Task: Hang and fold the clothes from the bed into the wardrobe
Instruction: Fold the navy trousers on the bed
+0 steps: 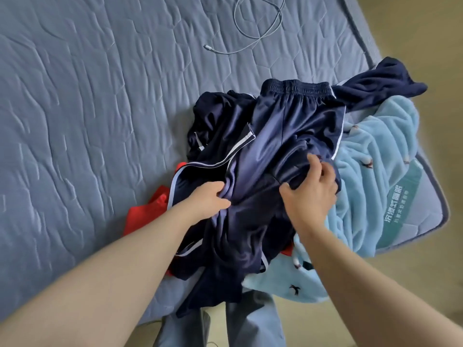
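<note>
Plainly, in the head view, the job looks to be at its very start; the clothes lie in one heap at the near right corner of the grey-blue quilted bed (100, 108), and no wardrobe is in sight. On top of the heap lie the shiny navy-blue sports bottoms with white piping (275, 136), with the elastic waistband away from the person and the legs trailing over the near edge of the bed; being uppermost, they are the natural first piece to take. The left hand (211, 196) has thumb and fingers curled into a fold of this cloth just beside the piped seam; the right hand (312, 186) pinches another fold further right, thumb and bent fingers closing on it. Two grips set apart across the width look meant to lift the slippery fabric free of the pile and spread it, rather than drag it in a bunch. Under it and to the right lies a pale blue fleece garment with small bird motifs (375, 156), partly hanging off the bed; a red cloth garment (150, 209) shows from beneath on the left; a second dark navy garment (375, 81) lies beyond the waistband. A grey charging cable (258, 31) lies looped on the far side of the bed, well apart from the heap, so lifting should not catch it.
</note>
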